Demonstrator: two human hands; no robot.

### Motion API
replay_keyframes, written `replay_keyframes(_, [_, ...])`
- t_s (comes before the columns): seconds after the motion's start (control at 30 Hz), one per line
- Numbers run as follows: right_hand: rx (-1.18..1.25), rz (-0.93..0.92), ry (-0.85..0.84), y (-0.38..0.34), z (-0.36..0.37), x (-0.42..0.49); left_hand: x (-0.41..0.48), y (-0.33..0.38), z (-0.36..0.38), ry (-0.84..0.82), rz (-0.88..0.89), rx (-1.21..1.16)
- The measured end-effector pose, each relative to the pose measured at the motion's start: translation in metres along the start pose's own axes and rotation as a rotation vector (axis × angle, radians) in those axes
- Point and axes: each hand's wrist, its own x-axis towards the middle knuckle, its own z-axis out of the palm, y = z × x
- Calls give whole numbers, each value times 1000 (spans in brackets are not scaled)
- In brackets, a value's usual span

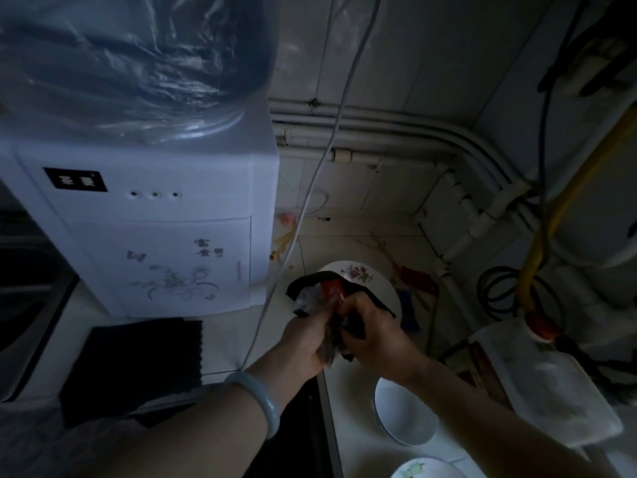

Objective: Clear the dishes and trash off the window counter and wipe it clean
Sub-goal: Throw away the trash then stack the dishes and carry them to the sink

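Two hands meet at centre frame, both closed on one crumpled wrapper (322, 298), black and grey with a red patch. Dim light throughout.

Far left: white water dispenser (151, 215) fills the upper left, its bottle under clear plastic. Below it, a dark cloth (138, 360) lies flat on the bench (224, 339).

Left hand (303, 343), pale bangle (256, 398) on the wrist, has its fingers wrapped round the wrapper's lower end. Right hand (375, 329) grips the upper end, fingers curled tight. Wrapper held above a flowered plate (362, 274) at centre.

Lower centre: white bowl (403, 415) on the bench beneath the right forearm; another flowered plate's rim (424, 469) at the bottom edge.

Right: scattered red and yellow scraps (417, 277) near the corner, then a cloudy plastic jug (551, 374) with a red cap, lower right. White pipes (396, 132) run along the tiled wall above.
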Motion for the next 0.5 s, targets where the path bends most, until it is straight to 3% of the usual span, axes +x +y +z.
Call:
replay_keyframes(0.17, [141, 95, -3, 10, -8, 2, 11, -2, -3, 81, -16, 71])
replay_keyframes(0.3, [259, 251, 265, 34, -36, 30, 26, 0, -3, 178, -1, 49])
replay_keyframes(0.4, [119, 442, 291, 86, -61, 70, 31, 5, -1, 176, 23, 58])
replay_keyframes(0.5, [-191, 507, 137, 143, -68, 96, 34, 10, 2, 177, 39, 81])
